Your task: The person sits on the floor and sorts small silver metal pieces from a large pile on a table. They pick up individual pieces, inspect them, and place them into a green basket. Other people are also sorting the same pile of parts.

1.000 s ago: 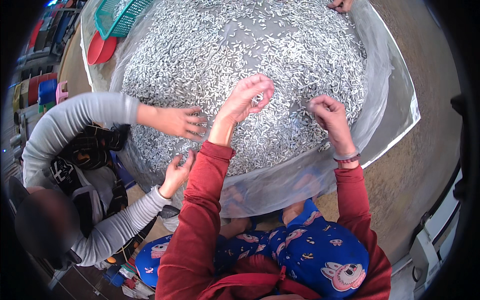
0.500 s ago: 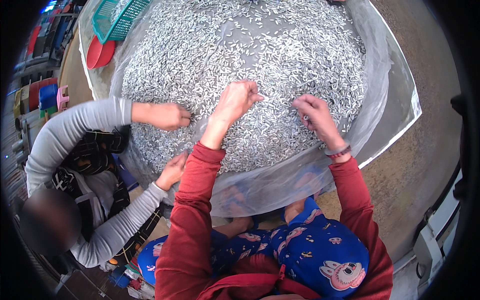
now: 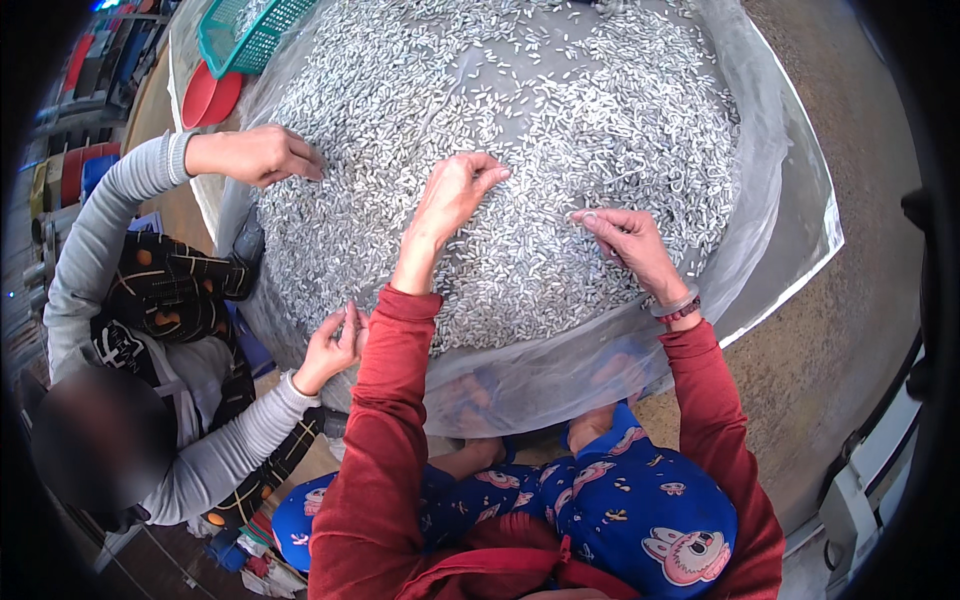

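A wide heap of small, silvery-white, elongated pieces covers a sheet-lined table in front of me. Over its middle, my left hand is closed, thumb and fingertips pinched together just above the pieces. Whatever those fingertips hold is too small to make out. To the right, my right hand is also closed in a pinch over the heap, its fingertips pointing left. Something tiny and pale may be between them, but I cannot tell it from the pieces behind. Longer, curled pale strands lie among the pieces beyond my right hand.
A co-worker in grey sleeves sits at the left, one hand over the heap's left edge and the other near my left forearm. A green basket and a red bowl stand far left. Translucent sheeting hangs over the near edge.
My left hand has shifted slightly left and away from me. My right hand has drawn its fingertips left and a little nearer. The co-worker's farther hand has moved left and away.
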### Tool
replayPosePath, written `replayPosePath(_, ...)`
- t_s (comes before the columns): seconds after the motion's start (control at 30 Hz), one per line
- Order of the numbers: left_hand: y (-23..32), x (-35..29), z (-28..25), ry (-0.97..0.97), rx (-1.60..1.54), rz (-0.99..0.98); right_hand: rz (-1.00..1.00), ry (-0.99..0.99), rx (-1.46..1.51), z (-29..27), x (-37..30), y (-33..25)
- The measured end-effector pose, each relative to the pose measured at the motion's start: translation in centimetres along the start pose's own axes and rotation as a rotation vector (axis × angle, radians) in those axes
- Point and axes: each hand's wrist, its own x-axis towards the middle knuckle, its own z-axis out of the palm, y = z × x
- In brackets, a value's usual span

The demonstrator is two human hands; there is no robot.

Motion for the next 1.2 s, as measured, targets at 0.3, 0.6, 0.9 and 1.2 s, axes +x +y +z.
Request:
replayPosePath(0.3, -1.6, 0.6, 4.3, 0.097, 0.336, 0.072, -0.191, -0.185, 0.572, -2.1, -1.6, -1.3)
replayPosePath(0.6, -0.7, 2.7, 4.4, 0.107, 0.38, 0.045, -0.252, -0.332, 0.77, -2.8, -1.6, -2.8)
replayPosePath(0.9, -0.5, 0.9, 0.9, 0.073, -0.365, -0.007, -0.174, 0.026, -0.259, 0.8, 2.4, 2.6)
replayPosePath(1.2, 2.1, -1.7, 1.2, -0.098, -1.533, -0.027, -0.173, 0.04, 0.103, 0.6, 3.4, 1.8)
